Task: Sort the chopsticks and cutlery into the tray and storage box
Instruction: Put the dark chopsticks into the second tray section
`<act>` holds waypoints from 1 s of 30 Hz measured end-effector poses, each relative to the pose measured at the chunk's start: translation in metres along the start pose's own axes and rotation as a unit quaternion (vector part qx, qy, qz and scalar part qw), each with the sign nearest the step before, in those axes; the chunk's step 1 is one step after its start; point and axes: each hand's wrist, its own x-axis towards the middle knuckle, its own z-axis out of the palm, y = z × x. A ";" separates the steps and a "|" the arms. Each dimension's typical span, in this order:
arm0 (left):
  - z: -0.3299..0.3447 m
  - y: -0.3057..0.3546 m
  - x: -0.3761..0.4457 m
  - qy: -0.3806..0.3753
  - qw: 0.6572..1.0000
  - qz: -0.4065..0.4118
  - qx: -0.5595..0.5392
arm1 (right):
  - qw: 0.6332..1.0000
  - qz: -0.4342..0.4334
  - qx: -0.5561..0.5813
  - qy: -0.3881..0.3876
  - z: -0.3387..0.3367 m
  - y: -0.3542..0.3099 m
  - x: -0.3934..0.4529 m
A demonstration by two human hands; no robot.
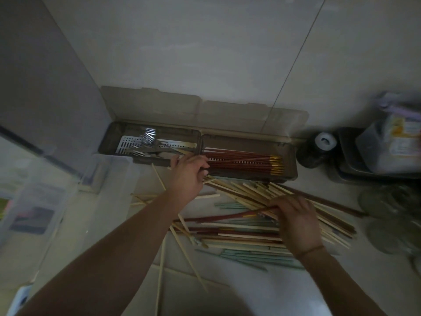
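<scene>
A brown storage box (293, 176) with its lid open stands against the wall. Its left compartment holds metal cutlery (145, 142) on a white perforated tray (127, 144). Its right compartment holds red chopsticks with gold tips (250, 164). My left hand (189, 176) grips the near ends of those red chopsticks at the box's front edge. A loose pile of pale wooden, red and green chopsticks (246, 229) lies on the counter. My right hand (296, 220) rests on the pile and pinches a red chopstick (227, 216).
A clear plastic bin (45, 201) stands at the left. Dark containers (355, 169) and a black roll (316, 149) stand at the right, with glassware (391, 222) beside the pile. Stray wooden chopsticks (161, 270) lie toward the near edge.
</scene>
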 end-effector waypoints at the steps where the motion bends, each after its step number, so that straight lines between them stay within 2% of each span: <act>1: 0.001 0.000 0.000 0.000 1.000 0.000 -0.001 | 0.999 0.019 0.016 0.026 -0.005 0.012 0.002; 6: 0.003 -0.001 0.000 0.005 1.000 0.002 0.001 | 0.978 0.155 0.012 0.137 -0.025 0.052 0.045; 8: 0.003 -0.001 0.000 0.004 1.000 0.000 -0.004 | 0.976 0.183 -0.015 0.121 -0.023 0.056 0.067; 11: 0.001 -0.002 0.000 0.002 1.000 -0.001 -0.009 | 0.980 0.186 -0.052 0.043 -0.017 0.044 0.098; 13: 0.000 -0.002 0.000 -0.002 1.000 -0.002 -0.008 | 0.984 0.169 -0.053 -0.012 -0.011 0.032 0.113; 21: 0.002 -0.002 -0.001 -0.003 1.000 -0.009 -0.013 | 0.979 0.124 -0.105 -0.126 0.007 0.013 0.131; 23: 0.002 -0.002 -0.002 -0.004 1.000 -0.008 -0.015 | 0.984 0.126 -0.082 -0.096 0.008 0.014 0.125; 25: 0.002 -0.001 -0.002 -0.002 1.000 -0.009 -0.017 | 0.993 0.112 -0.030 -0.012 0.006 0.009 0.113; 27: 0.002 -0.001 -0.003 -0.002 1.000 -0.007 -0.015 | 0.997 0.045 0.004 0.066 0.003 -0.002 0.092; 28: 0.001 -0.001 -0.002 -0.003 1.000 -0.005 -0.013 | 0.997 -0.001 0.017 0.078 0.002 -0.009 0.079; 30: 0.001 0.000 -0.002 -0.005 1.000 -0.002 -0.012 | 0.995 -0.085 0.040 0.046 0.006 -0.022 0.054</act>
